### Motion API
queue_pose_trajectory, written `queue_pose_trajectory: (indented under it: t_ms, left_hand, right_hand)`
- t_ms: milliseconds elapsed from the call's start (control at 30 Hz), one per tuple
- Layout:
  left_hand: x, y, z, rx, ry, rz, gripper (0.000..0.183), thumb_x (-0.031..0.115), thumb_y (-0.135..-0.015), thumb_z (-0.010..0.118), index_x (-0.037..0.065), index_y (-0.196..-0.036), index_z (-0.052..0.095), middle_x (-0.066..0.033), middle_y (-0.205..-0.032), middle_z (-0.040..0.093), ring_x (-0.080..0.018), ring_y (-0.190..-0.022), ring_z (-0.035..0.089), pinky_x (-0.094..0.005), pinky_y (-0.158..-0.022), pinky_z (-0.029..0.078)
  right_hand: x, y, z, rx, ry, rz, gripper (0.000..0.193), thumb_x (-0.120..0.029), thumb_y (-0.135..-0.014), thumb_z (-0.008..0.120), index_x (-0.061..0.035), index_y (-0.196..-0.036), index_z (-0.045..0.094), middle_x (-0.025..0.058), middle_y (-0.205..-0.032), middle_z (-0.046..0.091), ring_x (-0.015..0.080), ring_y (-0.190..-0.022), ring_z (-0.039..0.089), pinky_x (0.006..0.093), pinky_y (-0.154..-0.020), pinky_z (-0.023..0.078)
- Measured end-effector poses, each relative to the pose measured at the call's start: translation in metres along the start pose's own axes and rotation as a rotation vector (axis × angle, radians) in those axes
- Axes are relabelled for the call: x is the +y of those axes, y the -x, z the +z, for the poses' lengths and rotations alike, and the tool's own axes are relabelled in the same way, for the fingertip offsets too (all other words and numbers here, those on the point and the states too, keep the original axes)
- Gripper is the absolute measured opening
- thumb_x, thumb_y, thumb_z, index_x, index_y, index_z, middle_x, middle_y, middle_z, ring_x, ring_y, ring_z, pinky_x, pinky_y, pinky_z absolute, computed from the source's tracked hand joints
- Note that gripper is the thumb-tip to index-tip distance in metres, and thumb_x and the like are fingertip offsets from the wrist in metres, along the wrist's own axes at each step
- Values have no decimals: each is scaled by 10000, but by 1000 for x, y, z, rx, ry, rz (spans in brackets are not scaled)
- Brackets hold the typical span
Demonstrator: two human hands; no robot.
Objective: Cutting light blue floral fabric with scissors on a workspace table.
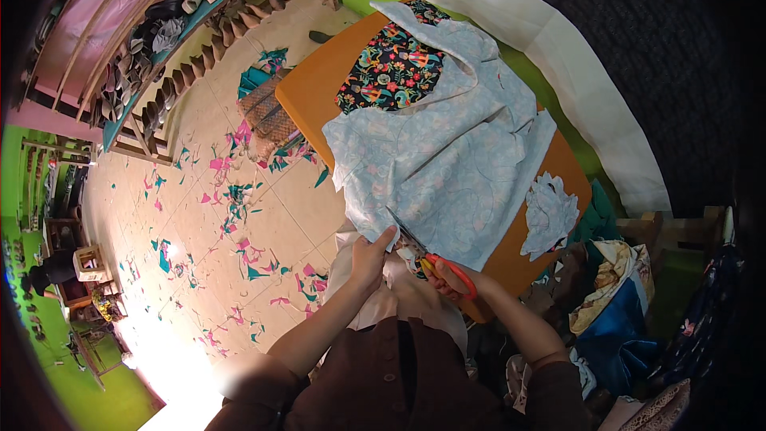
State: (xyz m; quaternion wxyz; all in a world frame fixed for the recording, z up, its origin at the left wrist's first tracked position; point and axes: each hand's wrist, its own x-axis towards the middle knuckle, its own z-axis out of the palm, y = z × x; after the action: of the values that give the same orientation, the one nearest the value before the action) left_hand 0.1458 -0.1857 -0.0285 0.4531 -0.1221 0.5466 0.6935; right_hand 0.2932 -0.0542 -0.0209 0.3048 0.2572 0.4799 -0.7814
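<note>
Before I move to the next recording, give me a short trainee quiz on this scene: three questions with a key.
1. Which hand holds the scissors?
2. True or false: the floor scraps are all one colour.
3. What lies on the table to the right of the large pale cloth: a) a shoe, b) a crumpled pale piece, c) a basket?

Key: 1. The right hand. 2. False; pink and teal both show. 3. b.
</note>
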Motion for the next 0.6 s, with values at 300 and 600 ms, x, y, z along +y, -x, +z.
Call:
queue_pose_trajectory:
  t_ms: [300, 600]
  left_hand:
    - [-7, -5, -15, -15, 31, -30, 217, 119, -787, 586, -13, -946, 521, -62, -860, 580, -128, -727, 548, -249, -657, 430]
    - [-1, -6, -19, -47, -18, -23, 233, 110, -777, 587, -17, -960, 522, -72, -884, 582, -138, -774, 561, -260, -693, 441]
  right_hand:
    - [-13, 3, 0, 57, 169, -19, 582, -674, -728, 404, -105, -848, 440, -30, -594, 376, 40, -442, 350, 179, -356, 309]
    - [-22, -8, 18, 129, 50, -101, 584, -674, -752, 342, -95, -753, 417, -45, -575, 371, 28, -424, 332, 174, -332, 253]
